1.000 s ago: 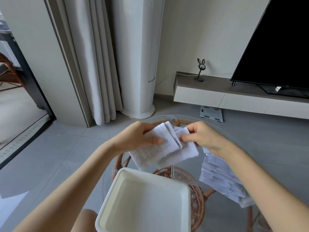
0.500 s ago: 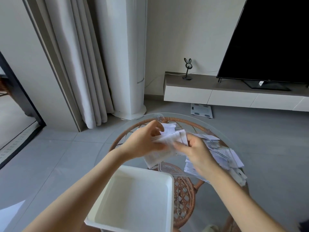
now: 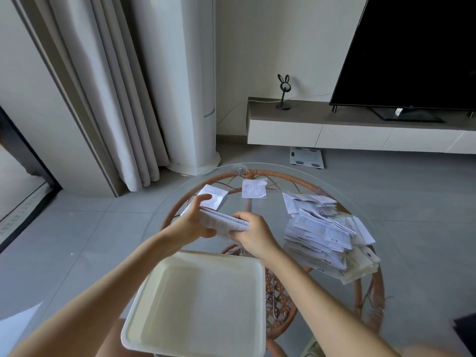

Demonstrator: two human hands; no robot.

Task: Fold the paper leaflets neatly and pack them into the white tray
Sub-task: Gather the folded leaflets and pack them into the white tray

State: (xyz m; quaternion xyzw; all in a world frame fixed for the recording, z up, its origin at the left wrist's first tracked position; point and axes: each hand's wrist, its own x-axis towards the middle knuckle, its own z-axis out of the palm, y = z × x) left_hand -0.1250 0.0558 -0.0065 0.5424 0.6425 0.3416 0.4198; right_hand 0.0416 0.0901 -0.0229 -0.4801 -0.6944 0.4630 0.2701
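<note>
Folded leaflet (image 3: pixel 222 222), just one, is being pinched at centre by left hand (image 3: pixel 191 225) and right hand (image 3: pixel 255 235); two loose leaflets (image 3: pixel 253 188) are lying above, one pile (image 3: pixel 322 234) right, one white tray (image 3: pixel 201 305) below

Two bare forearms fill the lower left and lower right of the frame, ending in a bare left hand (image 3: pixel 189 226) and bare right hand (image 3: pixel 257 237).

The leaflet (image 3: pixel 221 224) hides the right hand (image 3: pixel 253 237)'s fingers; its print is too small to read.
</note>
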